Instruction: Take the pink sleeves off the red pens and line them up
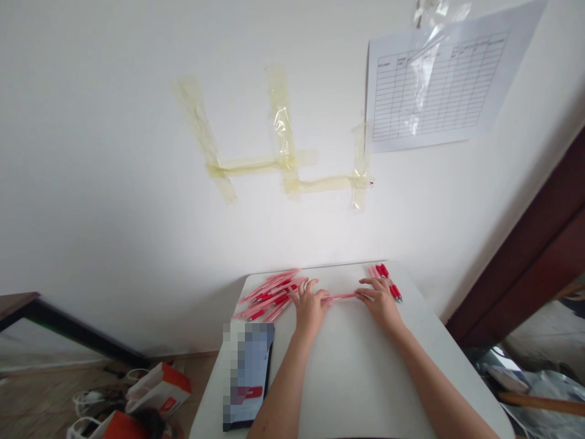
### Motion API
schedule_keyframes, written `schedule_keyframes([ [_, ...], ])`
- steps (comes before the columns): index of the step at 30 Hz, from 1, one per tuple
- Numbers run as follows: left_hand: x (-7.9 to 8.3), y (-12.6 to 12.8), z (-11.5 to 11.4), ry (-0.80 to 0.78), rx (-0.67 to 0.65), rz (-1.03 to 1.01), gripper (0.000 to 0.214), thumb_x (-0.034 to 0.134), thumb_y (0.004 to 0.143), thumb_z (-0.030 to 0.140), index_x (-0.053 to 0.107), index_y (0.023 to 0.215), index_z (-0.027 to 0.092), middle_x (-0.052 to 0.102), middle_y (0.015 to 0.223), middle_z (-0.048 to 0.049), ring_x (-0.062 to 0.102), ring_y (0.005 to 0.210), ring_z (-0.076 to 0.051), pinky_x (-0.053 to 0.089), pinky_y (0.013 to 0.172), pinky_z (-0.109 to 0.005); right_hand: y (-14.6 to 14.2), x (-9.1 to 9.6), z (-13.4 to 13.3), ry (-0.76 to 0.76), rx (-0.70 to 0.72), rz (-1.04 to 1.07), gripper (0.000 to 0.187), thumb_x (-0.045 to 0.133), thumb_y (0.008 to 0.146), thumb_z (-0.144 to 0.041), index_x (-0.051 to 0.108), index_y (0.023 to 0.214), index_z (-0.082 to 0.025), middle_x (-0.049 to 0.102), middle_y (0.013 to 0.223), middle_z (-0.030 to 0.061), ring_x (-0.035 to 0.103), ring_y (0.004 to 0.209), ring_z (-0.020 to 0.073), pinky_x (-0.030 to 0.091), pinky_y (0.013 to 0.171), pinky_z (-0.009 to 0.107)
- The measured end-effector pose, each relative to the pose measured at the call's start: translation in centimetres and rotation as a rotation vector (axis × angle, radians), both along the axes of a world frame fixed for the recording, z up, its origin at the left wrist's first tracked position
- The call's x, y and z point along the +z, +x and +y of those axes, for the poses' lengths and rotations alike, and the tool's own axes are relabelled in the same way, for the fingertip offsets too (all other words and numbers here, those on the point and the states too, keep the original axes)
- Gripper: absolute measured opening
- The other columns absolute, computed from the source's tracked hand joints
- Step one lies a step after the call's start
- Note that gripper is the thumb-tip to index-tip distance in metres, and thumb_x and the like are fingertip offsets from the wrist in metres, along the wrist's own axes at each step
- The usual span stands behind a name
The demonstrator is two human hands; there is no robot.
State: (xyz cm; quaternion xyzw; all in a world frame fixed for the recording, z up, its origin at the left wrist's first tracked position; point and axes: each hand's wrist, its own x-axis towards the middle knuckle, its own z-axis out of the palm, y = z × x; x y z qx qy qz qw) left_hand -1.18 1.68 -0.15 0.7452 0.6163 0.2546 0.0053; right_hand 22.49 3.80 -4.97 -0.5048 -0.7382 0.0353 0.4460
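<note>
A slim pink pen barrel (pixel 342 296) lies level between my hands, just above or on the white table (pixel 347 366); I cannot tell whether it touches. My left hand (pixel 310 311) pinches its left end, with the other fingers spread. At the opposite end, my right hand (pixel 380 303) closes thumb and finger on the barrel. Beside my left hand is a loose pile of pink pen parts and pens with red grips (pixel 267 297). Several red-gripped pens (pixel 388 281) lie just beyond my right hand, partly covered by its fingers.
A phone (pixel 251 375), partly pixelated, rests at the table's left edge. Behind the table rises a white wall with yellowish tape (pixel 283 128) and a taped printed sheet (pixel 439 82). Orange and white bags (pixel 159 390) stand on the floor at left. Dark red wood (pixel 525 256) is at right.
</note>
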Motion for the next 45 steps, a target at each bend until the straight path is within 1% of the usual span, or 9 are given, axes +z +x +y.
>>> schedule_keyframes([
  [2, 0.2, -0.3, 0.0, 0.0, 0.022, 0.013, 0.02, 0.079, 0.078, 0.029, 0.076, 0.096, 0.035, 0.059, 0.139, -0.0015, 0.038, 0.141, -0.034, 0.014, 0.117, -0.075, 0.3, 0.0, 0.2, 0.023, -0.014, 0.004, 0.024, 0.06, 0.093, -0.044, 0.081, 0.088, -0.032, 0.071, 0.114, 0.0071, 0.056, 0.114, 0.0317, 0.044, 0.104, 0.061],
  [7, 0.5, -0.6, -0.1, -0.015, 0.052, 0.042, 0.02, 0.078, 0.079, 0.027, 0.076, 0.097, 0.035, 0.058, 0.139, -0.0018, 0.038, 0.141, -0.034, 0.011, 0.117, -0.077, 0.7, -0.2, 0.4, 0.025, -0.021, 0.017, 0.027, 0.06, 0.093, -0.046, 0.081, 0.087, -0.031, 0.071, 0.115, 0.0069, 0.054, 0.113, 0.0319, 0.045, 0.102, 0.06],
  [18, 0.1, -0.8, 0.1, -0.06, 0.081, 0.067, 0.012, 0.075, 0.082, 0.029, 0.077, 0.092, 0.035, 0.058, 0.139, -0.0006, 0.036, 0.142, -0.034, 0.007, 0.117, -0.078, 0.7, -0.2, 0.2, -0.003, -0.015, -0.055, 0.021, 0.061, 0.092, -0.035, 0.08, 0.089, -0.028, 0.071, 0.117, 0.0081, 0.054, 0.117, 0.0316, 0.044, 0.106, 0.061],
  [30, -0.6, -0.9, 0.2, -0.017, 0.079, 0.066, 0.013, 0.072, 0.084, 0.027, 0.077, 0.092, 0.035, 0.059, 0.135, -0.002, 0.037, 0.139, -0.035, 0.01, 0.114, -0.081, -0.8, 0.1, -0.4, -0.052, 0.096, -0.071, 0.025, 0.06, 0.091, -0.026, 0.076, 0.109, -0.027, 0.068, 0.119, 0.0104, 0.057, 0.12, 0.0293, 0.053, 0.101, 0.052],
  [34, -0.4, -0.9, 0.1, -0.026, 0.079, 0.071, 0.014, 0.072, 0.084, 0.026, 0.077, 0.094, 0.035, 0.058, 0.136, -0.0025, 0.038, 0.139, -0.035, 0.011, 0.114, -0.08, -0.8, -0.1, -0.3, -0.08, 0.07, -0.089, 0.023, 0.058, 0.093, -0.029, 0.077, 0.105, -0.026, 0.068, 0.116, 0.0111, 0.057, 0.118, 0.03, 0.053, 0.1, 0.053],
  [37, -0.2, -0.9, -0.1, -0.024, 0.066, 0.068, 0.015, 0.071, 0.084, 0.025, 0.077, 0.094, 0.034, 0.059, 0.136, -0.0029, 0.038, 0.139, -0.034, 0.011, 0.115, -0.08, -0.5, -0.2, -0.2, -0.091, 0.066, -0.094, 0.021, 0.058, 0.093, -0.032, 0.078, 0.096, -0.026, 0.068, 0.114, 0.0111, 0.057, 0.117, 0.0302, 0.052, 0.1, 0.053],
  [40, 0.1, -0.7, -0.2, -0.012, 0.038, 0.043, 0.022, 0.073, 0.083, 0.028, 0.074, 0.105, 0.035, 0.057, 0.138, -0.0042, 0.038, 0.139, -0.035, 0.013, 0.115, -0.078, -0.4, 0.0, -0.2, -0.094, 0.067, -0.083, 0.022, 0.058, 0.094, -0.033, 0.078, 0.092, -0.026, 0.067, 0.114, 0.0111, 0.056, 0.116, 0.0299, 0.051, 0.1, 0.052],
  [42, 0.3, -0.5, -0.3, 0.001, -0.007, 0.016, 0.03, 0.075, 0.082, 0.032, 0.072, 0.112, 0.036, 0.056, 0.141, -0.0043, 0.037, 0.14, -0.034, 0.016, 0.117, -0.074, -0.5, 0.2, -0.3, -0.085, 0.073, -0.068, 0.022, 0.057, 0.094, -0.033, 0.078, 0.092, -0.026, 0.067, 0.115, 0.0107, 0.056, 0.116, 0.0296, 0.051, 0.1, 0.052],
  [45, 0.5, -0.1, -0.4, 0.021, -0.119, -0.009, 0.031, 0.075, 0.082, 0.032, 0.072, 0.113, 0.037, 0.056, 0.141, -0.0026, 0.037, 0.14, -0.031, 0.017, 0.119, -0.067, -0.9, 0.5, -0.6, -0.068, 0.099, -0.042, 0.02, 0.058, 0.094, -0.032, 0.078, 0.093, -0.027, 0.067, 0.114, 0.0098, 0.057, 0.115, 0.0285, 0.052, 0.099, 0.05],
])
